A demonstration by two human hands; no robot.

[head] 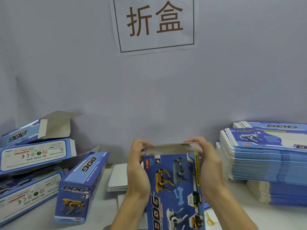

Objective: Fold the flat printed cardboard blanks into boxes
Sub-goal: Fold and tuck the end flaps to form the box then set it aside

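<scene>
A blue printed box [176, 188] with robot-dog pictures stands on end in front of me, its far end open with a grey flap [172, 147] raised. My left hand [137, 168] grips its left side, fingers curled over the top edge. On the right side, my right hand [206, 163] holds the box and pinches the flap's right corner. A tall stack of flat blanks [265, 160] lies at the right. Several folded boxes [79, 185] lie at the left.
A small pile of white cards [118, 178] rests on the table behind my left wrist. A yellow rubber band [210, 219] lies near the box's right edge. A paper sign [154, 24] hangs on the grey wall behind.
</scene>
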